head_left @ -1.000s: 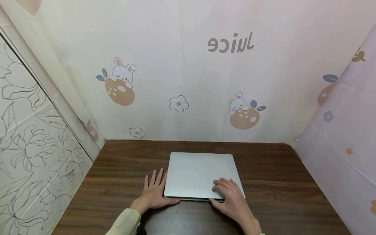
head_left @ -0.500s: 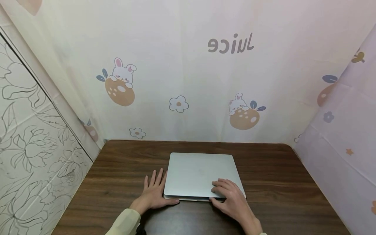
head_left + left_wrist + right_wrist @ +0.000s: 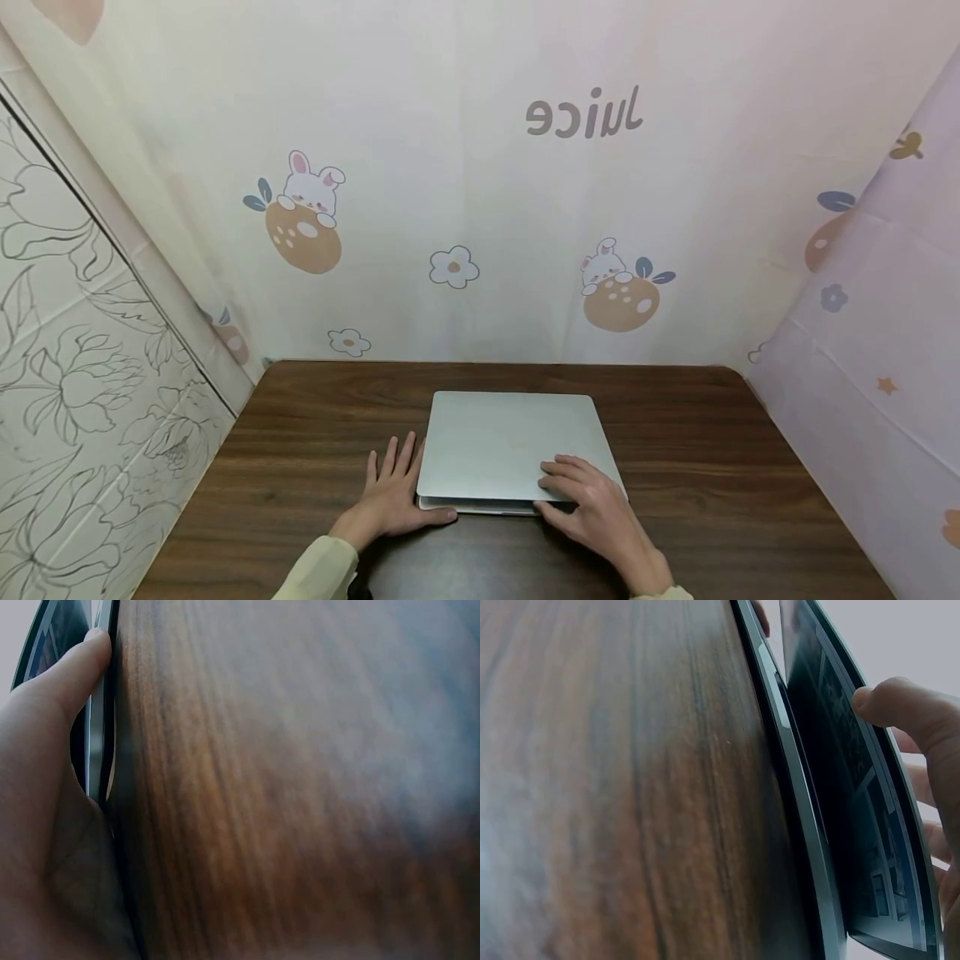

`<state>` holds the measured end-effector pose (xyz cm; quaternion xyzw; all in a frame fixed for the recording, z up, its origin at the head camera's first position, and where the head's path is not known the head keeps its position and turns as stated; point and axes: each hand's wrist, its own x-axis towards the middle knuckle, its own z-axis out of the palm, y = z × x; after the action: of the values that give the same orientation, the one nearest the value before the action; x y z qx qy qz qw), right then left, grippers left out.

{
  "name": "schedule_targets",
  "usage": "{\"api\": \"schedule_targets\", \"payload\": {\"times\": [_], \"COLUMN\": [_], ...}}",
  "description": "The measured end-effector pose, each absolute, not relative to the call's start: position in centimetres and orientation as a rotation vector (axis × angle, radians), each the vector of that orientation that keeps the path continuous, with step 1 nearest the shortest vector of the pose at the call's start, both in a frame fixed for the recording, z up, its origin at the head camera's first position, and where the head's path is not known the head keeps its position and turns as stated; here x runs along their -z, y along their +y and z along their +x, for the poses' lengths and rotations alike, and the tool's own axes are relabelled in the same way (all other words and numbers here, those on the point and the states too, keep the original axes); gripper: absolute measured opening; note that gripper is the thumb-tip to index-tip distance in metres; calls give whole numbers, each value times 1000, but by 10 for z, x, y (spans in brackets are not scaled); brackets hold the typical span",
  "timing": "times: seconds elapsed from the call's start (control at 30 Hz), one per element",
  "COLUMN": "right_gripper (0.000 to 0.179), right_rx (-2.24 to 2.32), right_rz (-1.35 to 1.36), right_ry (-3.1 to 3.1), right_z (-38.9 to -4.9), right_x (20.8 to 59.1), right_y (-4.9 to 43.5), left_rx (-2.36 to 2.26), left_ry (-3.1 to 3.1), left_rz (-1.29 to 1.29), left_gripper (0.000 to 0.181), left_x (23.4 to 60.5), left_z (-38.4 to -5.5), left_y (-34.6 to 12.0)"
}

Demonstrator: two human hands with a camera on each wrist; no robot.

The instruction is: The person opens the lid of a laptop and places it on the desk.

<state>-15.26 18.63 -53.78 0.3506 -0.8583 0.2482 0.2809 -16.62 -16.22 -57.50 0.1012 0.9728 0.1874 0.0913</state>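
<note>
A silver laptop lies on the wooden table, its lid raised a little at the near side with a narrow dark gap above the base. My right hand pinches the lid's front edge, thumb underneath and fingers on top. In the right wrist view, the lit screen shows under the lid, with the thumb at its border. My left hand lies with fingers spread at the laptop's left side. Its thumb presses on the front edge of the base in the left wrist view.
The brown wooden table extends around the laptop on all sides. Behind it hangs a pale curtain with rabbit and flower prints. A panel with line-drawn flowers stands at the left, and more curtain borders the right.
The lid's front edge has risen slightly with my right hand, widening the gap over the base. My left hand keeps its place on the laptop. The head view has shifted slightly.
</note>
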Motion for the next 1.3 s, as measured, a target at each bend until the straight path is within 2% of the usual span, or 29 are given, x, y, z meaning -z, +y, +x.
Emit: {"api": "schedule_targets", "payload": {"times": [1.3], "right_gripper": [19], "right_rx": [-607], "right_rz": [1039], "right_ry": [-2272], "right_z": [-165], "right_x": [517], "right_y": [188], "left_rx": [-580], "left_ry": [2841], "left_rz": [279], "left_gripper": [139], "left_x": [569], "left_z": [-167], "left_y": [-162]}}
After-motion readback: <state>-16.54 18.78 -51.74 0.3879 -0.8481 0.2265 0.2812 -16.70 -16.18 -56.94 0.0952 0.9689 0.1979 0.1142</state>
